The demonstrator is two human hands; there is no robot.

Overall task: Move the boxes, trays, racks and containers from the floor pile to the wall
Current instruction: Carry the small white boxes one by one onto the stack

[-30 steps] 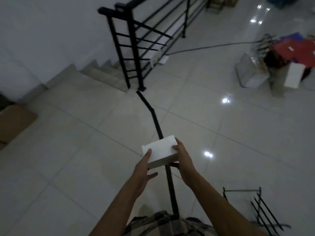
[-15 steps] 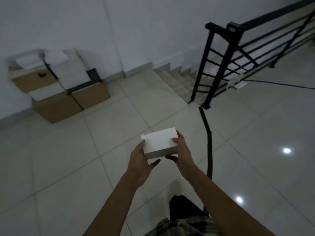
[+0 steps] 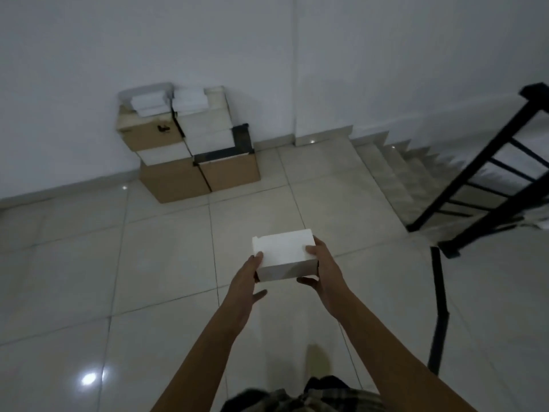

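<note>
I carry a small white box (image 3: 283,251) in front of me at waist height over the tiled floor. My left hand (image 3: 246,281) grips its left end, thumb on the top. My right hand (image 3: 325,269) grips its right end, thumb on top and fingers under it. Ahead, against the white wall, stands a stack of brown cardboard boxes (image 3: 175,179) with several white boxes (image 3: 205,129) and a black tray (image 3: 240,141) piled on them.
A stairwell going down (image 3: 416,173) opens at the right, bordered by a black metal railing (image 3: 487,179). A black strip (image 3: 439,307) runs along the floor from the railing foot. Shiny floor tiles lie between me and the stack.
The view has swung left: the floor pile and railing slid out to the right, and the stack at the wall now lies straight ahead and closer. Both hands still hold the white box.
</note>
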